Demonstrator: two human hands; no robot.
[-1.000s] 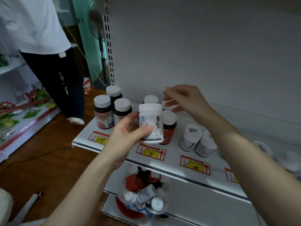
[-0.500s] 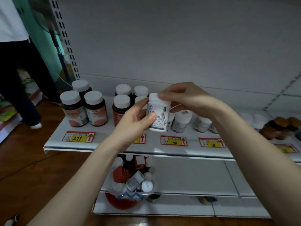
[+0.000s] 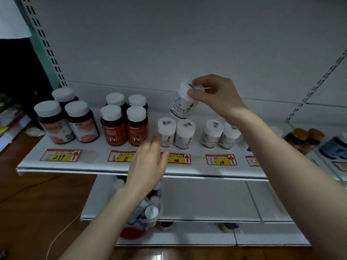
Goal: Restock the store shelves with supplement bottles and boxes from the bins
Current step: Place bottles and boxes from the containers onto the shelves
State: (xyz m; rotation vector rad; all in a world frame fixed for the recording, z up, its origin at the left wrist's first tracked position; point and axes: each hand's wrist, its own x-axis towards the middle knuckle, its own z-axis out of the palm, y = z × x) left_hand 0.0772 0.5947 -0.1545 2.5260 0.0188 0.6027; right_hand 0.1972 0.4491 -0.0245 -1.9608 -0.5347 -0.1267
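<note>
My right hand (image 3: 216, 94) grips a white supplement bottle (image 3: 183, 105) by its cap and holds it tilted in the air above two matching white bottles (image 3: 175, 133) on the white shelf (image 3: 93, 164). My left hand (image 3: 148, 162) hovers in front of the shelf edge with fingers spread and nothing in it, just below those two bottles. Under my left wrist, a clear bin (image 3: 145, 212) with several small bottles sits on the lower shelf.
On the shelf stand three big dark jars (image 3: 65, 121) at the left, several red "Fe" bottles (image 3: 124, 119), and two more white bottles (image 3: 218, 134). Brown-capped jars (image 3: 304, 139) stand at the far right. A person's dark clothing (image 3: 20, 76) fills the left edge.
My left hand let go of the white bottle and dropped toward the shelf edge. My right hand now carries the bottle alone, lifted up and to the right over the white bottles.
</note>
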